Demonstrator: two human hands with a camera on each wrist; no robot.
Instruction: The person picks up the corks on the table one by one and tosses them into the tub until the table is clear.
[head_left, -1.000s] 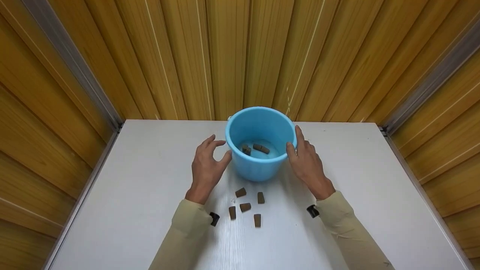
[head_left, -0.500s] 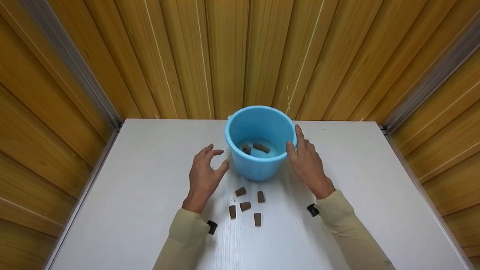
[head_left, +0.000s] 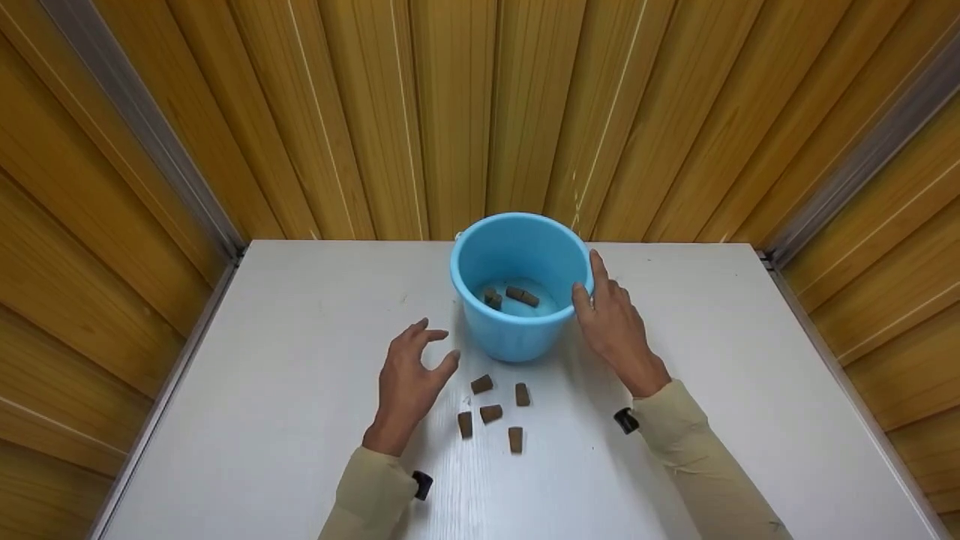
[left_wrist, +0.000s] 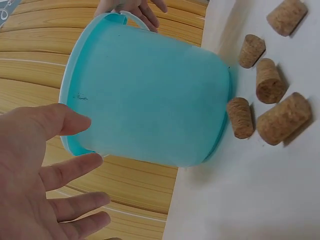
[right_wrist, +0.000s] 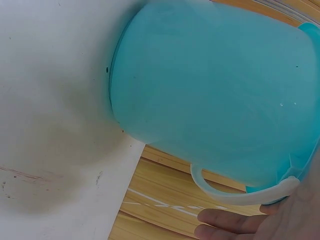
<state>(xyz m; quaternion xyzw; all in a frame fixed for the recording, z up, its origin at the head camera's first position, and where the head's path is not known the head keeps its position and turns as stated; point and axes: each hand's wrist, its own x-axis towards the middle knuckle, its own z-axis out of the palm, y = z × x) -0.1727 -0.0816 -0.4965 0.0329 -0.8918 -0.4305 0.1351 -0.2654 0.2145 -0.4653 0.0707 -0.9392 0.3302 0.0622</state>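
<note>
A light blue bucket (head_left: 516, 341) stands upright on the white table, with several brown corks (head_left: 523, 296) on its floor. My right hand (head_left: 616, 330) holds the bucket's right rim, thumb over the edge and fingers along the outside. In the right wrist view those fingers lie beside the pale bucket handle (right_wrist: 245, 198). Left of the bucket, my left hand (head_left: 406, 382) hovers with thumb and fingers spread, holding nothing. Several tapered loose corks (head_left: 491, 413) lie in front of the bucket, right of that hand. The left wrist view shows a speckled cork (left_wrist: 284, 119) near the bucket's base.
The white table (head_left: 300, 360) reaches back to a wood-patterned wall (head_left: 450, 112). Similar panels flank it on both sides, with grey metal posts (head_left: 150, 127) in the corners. Small dark cameras sit at both wrists.
My left hand has drawn away from the bucket's left rim and come down toward the loose corks, still spread. The right hand, bucket and corks have stayed in place.
</note>
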